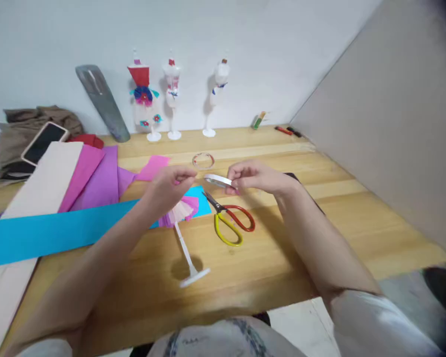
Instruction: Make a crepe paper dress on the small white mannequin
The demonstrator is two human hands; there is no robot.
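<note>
Between the thumb and fingers of my right hand (pixel 254 176) is a narrow roll of white tape (pixel 218 180), held above the table. My left hand (pixel 173 184) is closed in a pinch just left of the roll; whatever lies between its fingertips is too small to make out. Below my left hand, a small dress form's white stand (pixel 186 253) lies tilted on the table, with a pink and purple crepe paper skirt (pixel 181 210) around its upper part. Scissors (pixel 228 215) with one red and one yellow handle lie open below the tape roll.
Blue crepe paper (pixel 59 230) crosses purple crepe paper (pixel 100 183) and pale strips at left. Three small dress forms (pixel 173 99) stand along the wall beside a grey case (pixel 103 103). A phone (pixel 46 141), a clear tape roll (pixel 203 160) and markers (pixel 283 130) also lie here.
</note>
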